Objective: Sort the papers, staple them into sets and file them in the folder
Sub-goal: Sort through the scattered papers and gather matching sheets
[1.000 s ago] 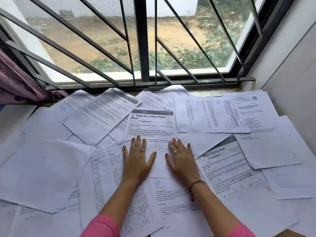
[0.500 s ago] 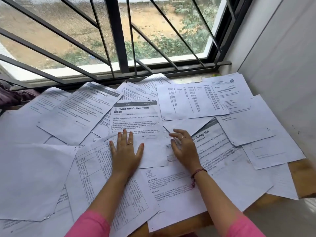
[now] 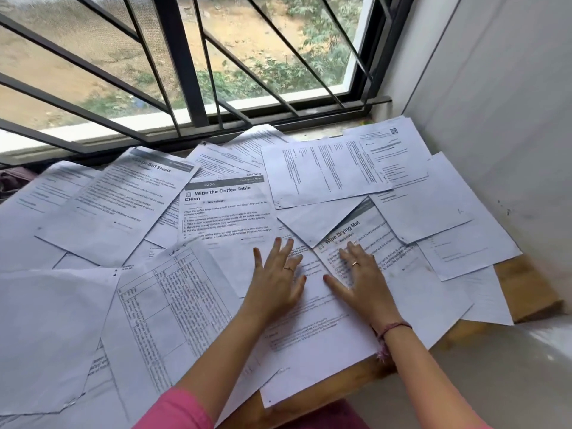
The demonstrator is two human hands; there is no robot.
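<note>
Several loose printed sheets cover a wooden table, overlapping at odd angles. The sheet headed "Wipe the Coffee Table Clean" lies in the middle. My left hand rests flat on that sheet's lower right part, fingers spread. To its right, my right hand lies flat with straight fingers on the "Wipe Drying Mat" sheet. A "Change Bed Sheets" page sits to the left, and a sheet with a table of figures lies at the near left. No stapler or folder shows.
A barred window runs along the table's far edge. A white wall closes the right side. The table's near right corner shows bare wood, with pale floor beyond it. A purple cloth peeks in at the far left.
Both hands have slid to the right across the papers; the right hand went from the middle sheet onto the "Wipe Drying Mat" sheet and flattened. My view turned to the right.
</note>
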